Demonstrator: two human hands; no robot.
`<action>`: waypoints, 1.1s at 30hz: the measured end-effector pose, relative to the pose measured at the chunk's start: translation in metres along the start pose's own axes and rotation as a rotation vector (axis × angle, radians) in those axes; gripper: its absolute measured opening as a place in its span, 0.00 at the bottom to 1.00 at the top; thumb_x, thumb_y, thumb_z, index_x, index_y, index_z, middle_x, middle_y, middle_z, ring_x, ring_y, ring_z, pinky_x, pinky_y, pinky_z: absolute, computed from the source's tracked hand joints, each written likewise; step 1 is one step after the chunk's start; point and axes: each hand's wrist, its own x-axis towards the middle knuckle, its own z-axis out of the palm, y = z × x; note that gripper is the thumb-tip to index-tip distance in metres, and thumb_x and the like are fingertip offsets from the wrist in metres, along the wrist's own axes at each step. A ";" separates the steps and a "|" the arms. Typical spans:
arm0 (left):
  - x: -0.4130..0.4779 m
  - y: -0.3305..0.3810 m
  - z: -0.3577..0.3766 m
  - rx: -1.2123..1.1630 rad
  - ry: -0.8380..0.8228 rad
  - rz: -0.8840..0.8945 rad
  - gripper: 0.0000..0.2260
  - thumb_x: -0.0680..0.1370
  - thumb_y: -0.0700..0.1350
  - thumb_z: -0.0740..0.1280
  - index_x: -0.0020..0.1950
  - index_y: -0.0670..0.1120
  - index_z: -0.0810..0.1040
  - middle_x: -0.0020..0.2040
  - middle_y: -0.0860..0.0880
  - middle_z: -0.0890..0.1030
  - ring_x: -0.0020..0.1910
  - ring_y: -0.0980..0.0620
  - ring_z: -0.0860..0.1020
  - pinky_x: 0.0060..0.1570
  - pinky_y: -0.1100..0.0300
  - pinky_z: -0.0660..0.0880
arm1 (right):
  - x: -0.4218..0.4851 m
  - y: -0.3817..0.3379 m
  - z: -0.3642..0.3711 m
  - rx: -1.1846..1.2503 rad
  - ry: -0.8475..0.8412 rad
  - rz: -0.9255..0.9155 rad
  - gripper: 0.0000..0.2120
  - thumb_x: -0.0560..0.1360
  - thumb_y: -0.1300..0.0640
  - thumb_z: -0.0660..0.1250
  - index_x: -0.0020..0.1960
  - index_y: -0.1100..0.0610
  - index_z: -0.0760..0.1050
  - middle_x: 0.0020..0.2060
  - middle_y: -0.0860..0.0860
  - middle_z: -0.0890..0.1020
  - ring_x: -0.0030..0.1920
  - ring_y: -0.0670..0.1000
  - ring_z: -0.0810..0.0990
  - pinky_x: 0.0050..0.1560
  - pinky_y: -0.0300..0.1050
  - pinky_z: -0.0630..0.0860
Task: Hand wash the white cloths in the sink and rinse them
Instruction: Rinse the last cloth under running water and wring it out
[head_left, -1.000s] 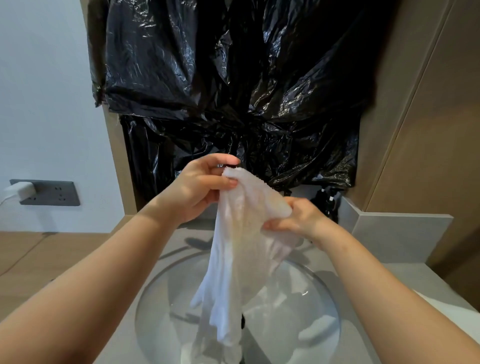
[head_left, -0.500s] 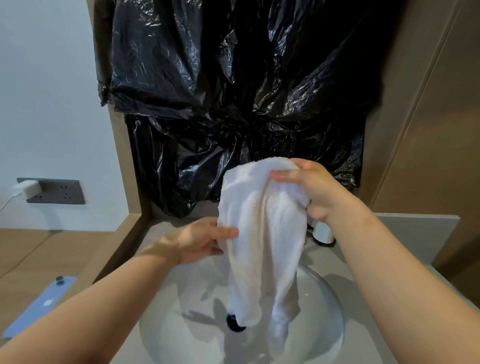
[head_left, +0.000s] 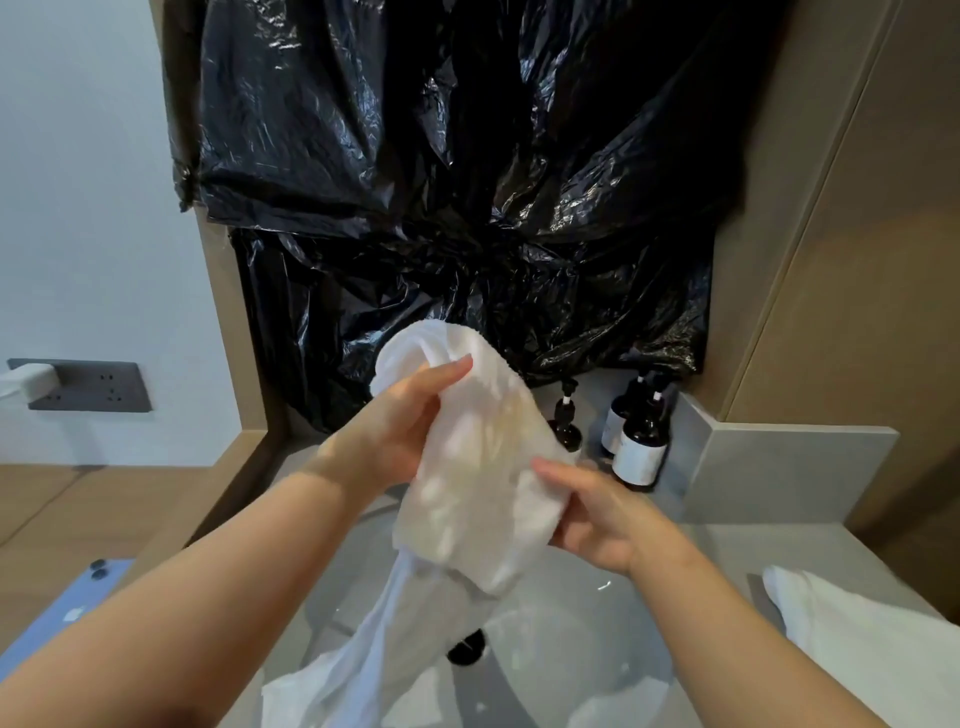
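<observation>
Left hand (head_left: 395, 436) and right hand (head_left: 605, 519) fingers grasping white cloth (head_left: 478, 462), tail hanging into sink (head_left: 587, 639)

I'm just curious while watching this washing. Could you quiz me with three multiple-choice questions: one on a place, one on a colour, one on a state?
1. The spare cloth that nobody touches lies:
A on the floor
B on the counter, right of the sink
C on a chair

2. The plastic sheet behind is:
A black
B blue
C clear

3. The held cloth is:
A spread flat
B gripped by both hands
C pinched by one hand only

Answers:
1 B, it rests on the grey top at the right edge.
2 A, it is glossy black.
3 B, the left hand and right hand both grip it.
</observation>
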 end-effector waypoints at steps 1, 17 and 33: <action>-0.001 -0.001 -0.006 0.071 0.000 0.018 0.15 0.70 0.46 0.71 0.55 0.43 0.80 0.51 0.40 0.82 0.48 0.45 0.83 0.50 0.50 0.79 | 0.002 0.000 0.000 -0.087 0.048 -0.011 0.10 0.72 0.58 0.68 0.52 0.58 0.79 0.43 0.53 0.85 0.44 0.51 0.83 0.46 0.46 0.79; 0.003 0.016 -0.029 0.428 0.481 -0.103 0.44 0.68 0.40 0.77 0.76 0.49 0.54 0.51 0.45 0.76 0.45 0.46 0.79 0.41 0.50 0.78 | 0.008 -0.062 0.003 -0.486 0.422 -0.291 0.15 0.74 0.56 0.71 0.57 0.50 0.70 0.51 0.54 0.77 0.46 0.55 0.77 0.47 0.50 0.75; 0.008 0.028 0.028 2.066 0.116 -0.284 0.17 0.70 0.49 0.68 0.54 0.48 0.66 0.42 0.49 0.76 0.38 0.48 0.76 0.32 0.60 0.72 | -0.042 -0.087 0.011 -1.971 0.291 -0.078 0.03 0.73 0.50 0.65 0.45 0.48 0.73 0.45 0.48 0.75 0.51 0.53 0.75 0.40 0.45 0.71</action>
